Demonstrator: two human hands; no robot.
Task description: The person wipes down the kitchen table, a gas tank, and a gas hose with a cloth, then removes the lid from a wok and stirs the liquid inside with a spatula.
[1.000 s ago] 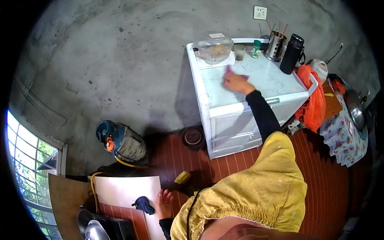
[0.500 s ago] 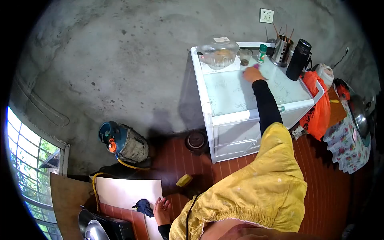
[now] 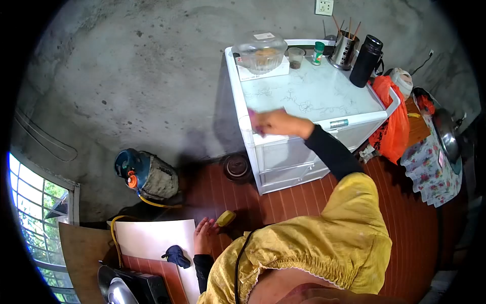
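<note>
Nearest to the body, the left hand (image 3: pixel 203 235) was held low near a pale board (image 3: pixel 152 235), with its fingers loosely parted and nothing seen between them; a small yellow object (image 3: pixel 226 218) was seen just beside the fingertips, but whether it was touched could not be told. Farther out, a pink cloth (image 3: pixel 251 115) was held by the right hand (image 3: pixel 277 123) at the near left corner of the white cabinet (image 3: pixel 283 158), by the frame of its top. The fingers were bent over the cloth, and only small parts of it were left uncovered; because of the blur, the firmness of this grip could not be judged. For wiping there, it was judged best that the cloth be spread flat under the fingers, that even pressure be given, and that the frame be followed along its length. Toward the wall, more care seemed to be needed: the clear container (image 3: pixel 259 53) on its white box (image 3: pixel 281 70), the glass (image 3: pixel 295 58) and the green-capped bottle (image 3: pixel 317 53) were placed near each other, and could be knocked by a wide stroke.
</note>
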